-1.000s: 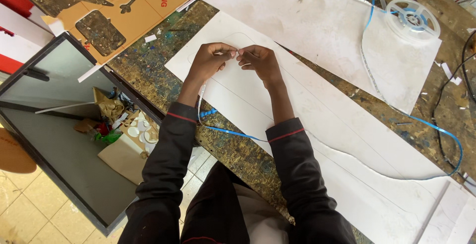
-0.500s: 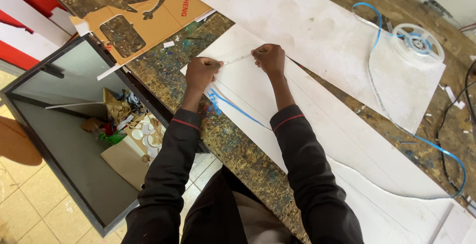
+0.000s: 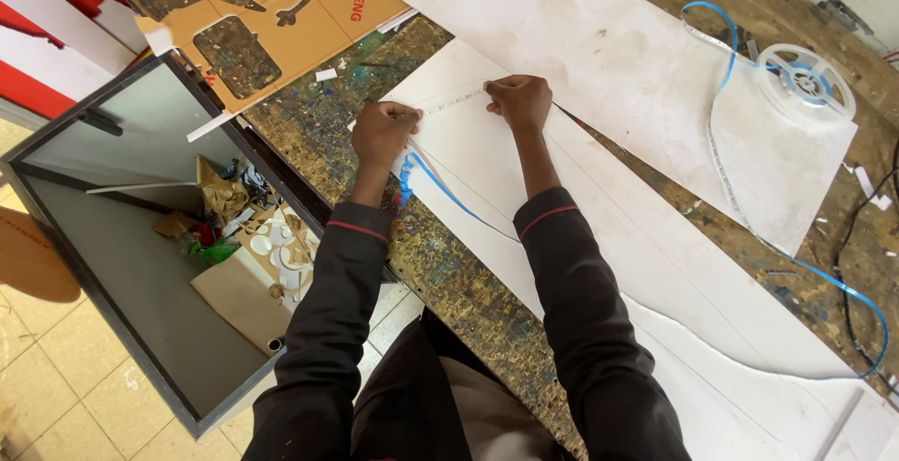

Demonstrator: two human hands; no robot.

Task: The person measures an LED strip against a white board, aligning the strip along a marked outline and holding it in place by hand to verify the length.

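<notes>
Both pinching the LED strip (image 3: 452, 101) taut, left hand (image 3: 384, 131) at nine o'clock of right hand (image 3: 520, 101); best pressed flat along the white board (image 3: 487, 157).

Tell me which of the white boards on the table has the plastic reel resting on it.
The far white board, beyond both hands, carries the reel at its right end. The near board, where the hands press the strip, has no reel.
</notes>
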